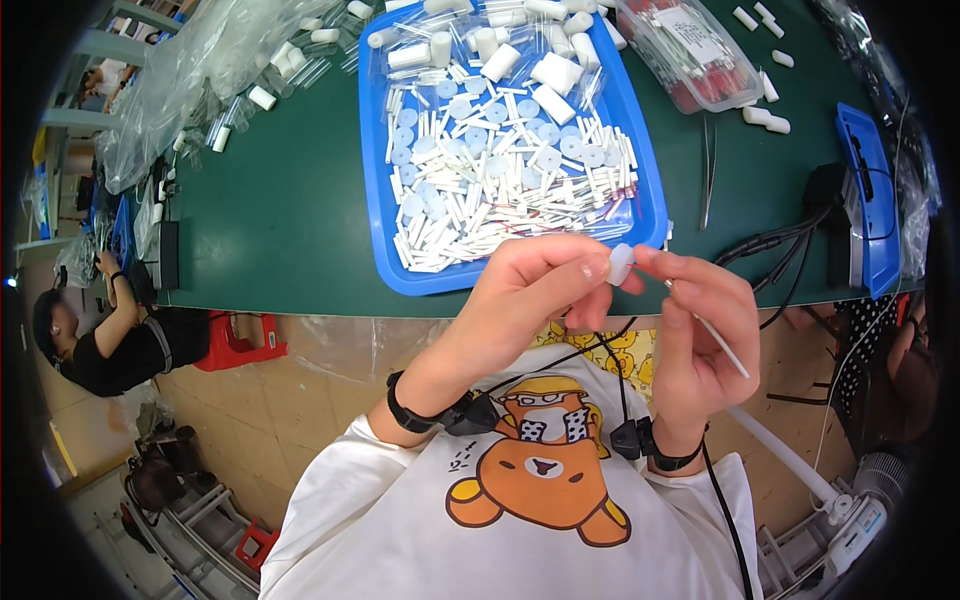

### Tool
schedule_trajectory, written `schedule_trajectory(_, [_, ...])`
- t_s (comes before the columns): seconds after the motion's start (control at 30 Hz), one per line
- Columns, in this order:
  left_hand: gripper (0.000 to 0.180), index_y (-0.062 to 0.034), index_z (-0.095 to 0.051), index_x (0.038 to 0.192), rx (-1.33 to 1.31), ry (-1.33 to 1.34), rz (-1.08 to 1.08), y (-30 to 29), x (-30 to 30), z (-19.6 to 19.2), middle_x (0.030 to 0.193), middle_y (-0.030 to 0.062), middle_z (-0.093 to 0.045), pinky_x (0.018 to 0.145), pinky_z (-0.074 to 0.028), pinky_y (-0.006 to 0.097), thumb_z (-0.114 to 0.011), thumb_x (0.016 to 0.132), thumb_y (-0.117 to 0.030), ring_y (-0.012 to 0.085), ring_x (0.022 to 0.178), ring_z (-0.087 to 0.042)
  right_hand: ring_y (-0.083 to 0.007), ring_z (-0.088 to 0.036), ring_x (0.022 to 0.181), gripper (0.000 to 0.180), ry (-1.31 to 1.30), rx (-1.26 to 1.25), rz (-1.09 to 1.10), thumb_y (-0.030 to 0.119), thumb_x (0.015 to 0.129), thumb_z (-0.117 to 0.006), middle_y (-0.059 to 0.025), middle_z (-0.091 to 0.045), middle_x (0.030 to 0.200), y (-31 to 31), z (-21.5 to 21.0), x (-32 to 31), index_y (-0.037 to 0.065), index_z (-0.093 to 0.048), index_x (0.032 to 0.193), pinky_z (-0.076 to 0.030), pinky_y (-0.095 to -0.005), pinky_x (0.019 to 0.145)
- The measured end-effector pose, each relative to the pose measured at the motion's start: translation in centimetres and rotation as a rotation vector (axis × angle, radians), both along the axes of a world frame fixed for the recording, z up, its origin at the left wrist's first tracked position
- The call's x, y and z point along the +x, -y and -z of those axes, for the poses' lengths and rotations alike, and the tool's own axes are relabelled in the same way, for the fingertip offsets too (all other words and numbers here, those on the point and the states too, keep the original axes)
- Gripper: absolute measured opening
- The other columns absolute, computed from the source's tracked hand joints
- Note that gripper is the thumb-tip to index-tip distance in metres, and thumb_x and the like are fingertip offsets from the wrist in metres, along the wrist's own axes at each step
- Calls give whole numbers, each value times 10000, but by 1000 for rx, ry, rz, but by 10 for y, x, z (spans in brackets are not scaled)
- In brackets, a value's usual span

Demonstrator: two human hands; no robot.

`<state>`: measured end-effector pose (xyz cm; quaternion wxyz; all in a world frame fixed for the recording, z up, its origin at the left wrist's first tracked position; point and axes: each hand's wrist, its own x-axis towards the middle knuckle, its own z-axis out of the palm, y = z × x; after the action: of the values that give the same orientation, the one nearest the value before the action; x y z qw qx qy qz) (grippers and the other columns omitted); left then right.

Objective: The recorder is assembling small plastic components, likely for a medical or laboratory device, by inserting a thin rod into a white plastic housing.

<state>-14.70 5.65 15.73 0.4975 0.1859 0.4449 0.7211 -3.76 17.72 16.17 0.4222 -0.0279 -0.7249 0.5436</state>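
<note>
Pinched between the thumb and forefinger of my left hand (535, 295) is a small whitish round disc (621, 264). The index fingertip of my right hand (712, 320) meets the disc's right side. A thin white stick (722, 347) runs across the right palm, held in the curled fingers and pointing down to the right. Whatever lies right at the fingertips is too small to make out. Both hands hover just in front of a blue tray (381, 215), which bears many white sticks (465, 215), pale discs (571, 147) and chunky white cylinders (500, 63).
Clear plastic bags (185, 85) lie at the left. A clear box (690, 50) with red contents, metal tweezers (709, 175) and loose white cylinders (782, 59) are at the right. Black cables (780, 240) run beside a blue bin (868, 200). Another person (110, 335) sits far left.
</note>
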Motion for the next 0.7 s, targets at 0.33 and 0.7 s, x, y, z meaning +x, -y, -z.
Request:
schedule_trajectory(0.33, [154, 33, -636, 986, 30, 68, 73, 14, 10, 2, 836, 44, -633, 644, -473, 223, -592, 892, -81, 80, 733, -578, -254, -640, 826, 305, 215, 229, -72, -118, 601, -704, -125, -657, 912, -12, -8, 17, -8, -685, 885, -502, -322, 655])
schedule_trajectory(0.7, [187, 83, -624, 1005, -55, -269, 106, 36, 4, 0, 882, 108, -641, 706, -521, 272, -620, 827, 26, 158, 813, -632, -199, -580, 712, 327, 295, 398, -122, -43, 589, -718, -73, -656, 859, -10, -13, 18, -2, -706, 914, -450, -274, 593])
